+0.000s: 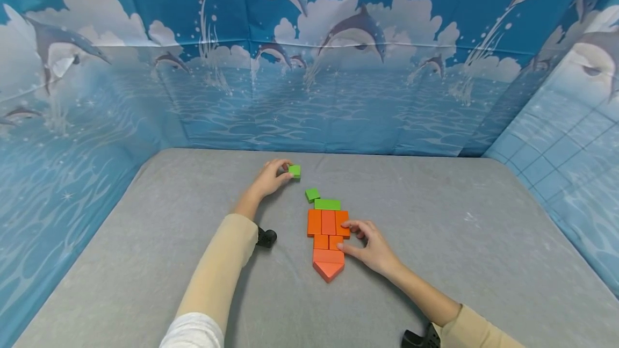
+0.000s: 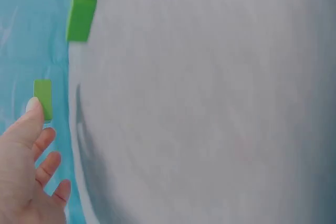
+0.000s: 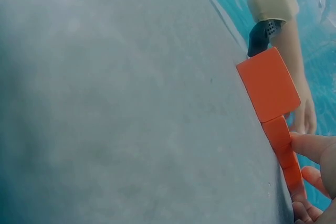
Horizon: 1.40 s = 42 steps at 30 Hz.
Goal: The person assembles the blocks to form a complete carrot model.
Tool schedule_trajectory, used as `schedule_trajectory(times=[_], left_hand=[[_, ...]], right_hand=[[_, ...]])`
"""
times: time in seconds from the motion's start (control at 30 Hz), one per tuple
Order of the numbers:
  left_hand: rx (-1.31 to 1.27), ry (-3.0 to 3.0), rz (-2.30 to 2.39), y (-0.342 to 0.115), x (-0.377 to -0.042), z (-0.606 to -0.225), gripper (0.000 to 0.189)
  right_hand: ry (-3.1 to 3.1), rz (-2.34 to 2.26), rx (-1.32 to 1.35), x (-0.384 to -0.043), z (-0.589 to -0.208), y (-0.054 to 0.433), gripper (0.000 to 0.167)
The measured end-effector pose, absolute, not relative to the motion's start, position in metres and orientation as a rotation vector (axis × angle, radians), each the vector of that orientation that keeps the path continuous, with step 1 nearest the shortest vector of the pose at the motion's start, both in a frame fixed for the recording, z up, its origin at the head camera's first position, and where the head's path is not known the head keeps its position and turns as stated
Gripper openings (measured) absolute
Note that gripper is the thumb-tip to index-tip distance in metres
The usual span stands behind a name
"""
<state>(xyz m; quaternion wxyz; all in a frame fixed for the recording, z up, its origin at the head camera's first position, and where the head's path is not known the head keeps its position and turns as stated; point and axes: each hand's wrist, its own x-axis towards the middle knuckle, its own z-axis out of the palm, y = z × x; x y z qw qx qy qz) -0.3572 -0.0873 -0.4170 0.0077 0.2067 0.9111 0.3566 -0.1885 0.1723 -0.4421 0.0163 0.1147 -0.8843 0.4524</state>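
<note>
My left hand [image 1: 271,178] pinches a small green block [image 1: 295,172] between thumb and fingertips, beyond the block arrangement. In the left wrist view that green block [image 2: 44,98] stands out past the thumb. My right hand [image 1: 373,247] touches the right side of the arrangement. Its thumb meets a small orange block [image 1: 335,241], and a fingertip lies on the right-hand tall orange block [image 1: 341,218]. A wide orange block [image 1: 328,255] and an orange triangular block [image 1: 329,269] form the near end. A green rectangular block [image 1: 327,204] adjoins the far end.
Another small green block [image 1: 312,195] sits tilted at the far left corner of the green rectangle. All the blocks lie on a grey-covered table [image 1: 435,203]. A blue dolphin-print cloth [image 1: 309,106] hangs behind the table and along both sides.
</note>
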Motion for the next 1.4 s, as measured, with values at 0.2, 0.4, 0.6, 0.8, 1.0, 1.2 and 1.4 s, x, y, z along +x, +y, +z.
schedule_trajectory(times=[0.2,0.4,0.6,0.8,1.0,1.2,1.4], left_hand=[[0.764,2.783,1.124,-0.060,-0.355,-0.413,0.035],[0.853,2.737,1.088,-0.036,-0.353,-0.415,0.035],[0.951,2.722,1.004,-0.019,-0.350,-0.416,0.033],[0.980,2.702,0.919,-0.009,-0.349,-0.420,0.033],[0.989,2.697,0.839,-0.002,-0.348,-0.422,0.032],[0.985,2.701,0.780,0.002,-0.347,-0.424,0.033],[0.985,2.671,0.777,0.002,-0.346,-0.424,0.035]], right_hand=[[-2.741,1.396,0.380,-0.189,-0.443,0.173,0.040],[-2.749,1.392,0.370,-0.190,-0.444,0.173,0.040],[-2.746,1.388,0.386,-0.190,-0.444,0.174,0.040],[-2.742,1.384,0.400,-0.191,-0.445,0.174,0.040],[-2.731,1.390,0.407,-0.190,-0.445,0.173,0.040],[-2.735,1.391,0.411,-0.190,-0.444,0.174,0.040],[-2.744,1.387,0.407,-0.189,-0.443,0.174,0.040]])
